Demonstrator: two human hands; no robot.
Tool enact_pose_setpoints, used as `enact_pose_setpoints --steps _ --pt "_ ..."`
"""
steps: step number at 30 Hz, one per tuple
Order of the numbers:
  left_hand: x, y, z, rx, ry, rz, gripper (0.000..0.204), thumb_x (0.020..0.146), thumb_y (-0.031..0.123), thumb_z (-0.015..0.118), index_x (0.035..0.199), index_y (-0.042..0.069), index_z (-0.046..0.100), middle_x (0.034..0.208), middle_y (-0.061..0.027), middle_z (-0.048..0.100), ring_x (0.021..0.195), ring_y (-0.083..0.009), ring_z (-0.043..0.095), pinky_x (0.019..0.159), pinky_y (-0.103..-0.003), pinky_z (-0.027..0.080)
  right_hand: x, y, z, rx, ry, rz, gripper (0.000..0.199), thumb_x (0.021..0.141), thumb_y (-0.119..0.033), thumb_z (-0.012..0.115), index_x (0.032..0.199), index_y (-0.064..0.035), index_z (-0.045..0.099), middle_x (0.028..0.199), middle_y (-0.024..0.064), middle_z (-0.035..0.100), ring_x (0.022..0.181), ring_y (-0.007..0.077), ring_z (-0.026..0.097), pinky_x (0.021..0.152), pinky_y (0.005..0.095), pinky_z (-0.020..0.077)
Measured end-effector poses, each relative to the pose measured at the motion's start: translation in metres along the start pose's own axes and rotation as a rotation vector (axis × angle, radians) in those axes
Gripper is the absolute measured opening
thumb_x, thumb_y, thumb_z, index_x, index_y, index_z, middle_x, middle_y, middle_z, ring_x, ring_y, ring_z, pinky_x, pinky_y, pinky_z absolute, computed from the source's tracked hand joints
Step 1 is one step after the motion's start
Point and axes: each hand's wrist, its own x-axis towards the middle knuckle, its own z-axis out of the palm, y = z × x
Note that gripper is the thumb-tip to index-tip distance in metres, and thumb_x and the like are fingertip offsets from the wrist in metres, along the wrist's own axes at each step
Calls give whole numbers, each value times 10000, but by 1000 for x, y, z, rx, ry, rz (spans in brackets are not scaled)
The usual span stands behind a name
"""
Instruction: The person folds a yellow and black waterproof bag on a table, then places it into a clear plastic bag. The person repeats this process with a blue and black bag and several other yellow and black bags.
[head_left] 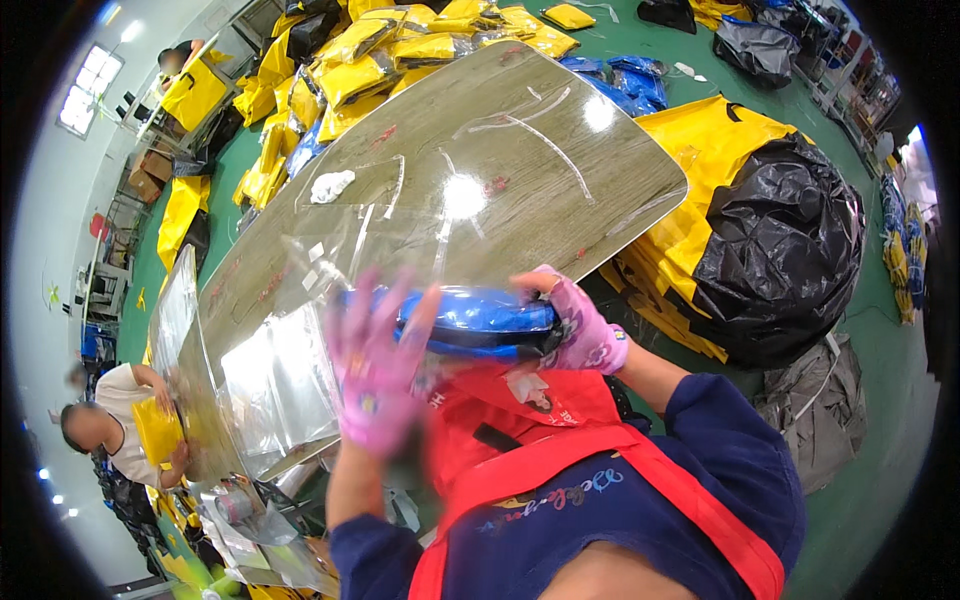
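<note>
Right hand (582, 325), in a pink flower-print glove, is clamping the right end of a glossy blue plastic-wrapped bundle (478, 312), which is running lengthwise left-right between both hands. Left hand (375, 365), same glove, is hovering fingers-apart by the other end; too blurry to tell if it's touching, tbh.

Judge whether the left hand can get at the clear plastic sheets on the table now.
Probably yes: the left hand, though blurred, looks spread, and nothing visible stands between it and the clear plastic sheets to its left. The right hand holds the blue package at its right end.
</note>
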Motion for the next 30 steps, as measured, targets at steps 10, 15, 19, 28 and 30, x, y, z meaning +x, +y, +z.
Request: enact_pose_setpoints --steps 10,15,19,28,30 --pt "50 59 43 -293 151 217 619 765 544 669 1160 72 602 1107 -105 629 997 -266 617 829 -422 480 -25 46 30 581 307 176 360 922 -119 601 1253 -40 484 1191 59 582 1100 159 549 968 331 441" --pt "29 80 71 -351 380 218 586 773 494 677 1163 65 599 1145 -119 617 1034 -268 597 884 -435 460 14 2 -14 777 683 339 576 737 -148 818 1232 -74 533 1188 32 599 1084 139 554 974 311 433" --pt "24 85 82 -491 250 93 516 761 416 710 1127 63 621 1096 -117 633 997 -269 603 866 -422 465 29 -14 -2 899 734 460 565 750 -193 811 1248 -94 564 1178 21 618 1070 137 558 980 334 424" --pt "10 48 53 -502 522 -113 483 739 340 773 1109 63 633 1059 -118 644 946 -312 610 870 -425 459 85 -33 -74 -345 395 -202 535 600 -198 885 1033 -81 594 912 66 634 787 240 632 706 354 508" --pt "51 19 9 -233 633 -87 566 703 348 779 1156 73 581 1151 -148 612 974 -340 614 821 -414 491 92 -37 -74 -538 199 -420 574 541 -342 873 985 -98 602 859 76 609 755 287 590 661 393 469"
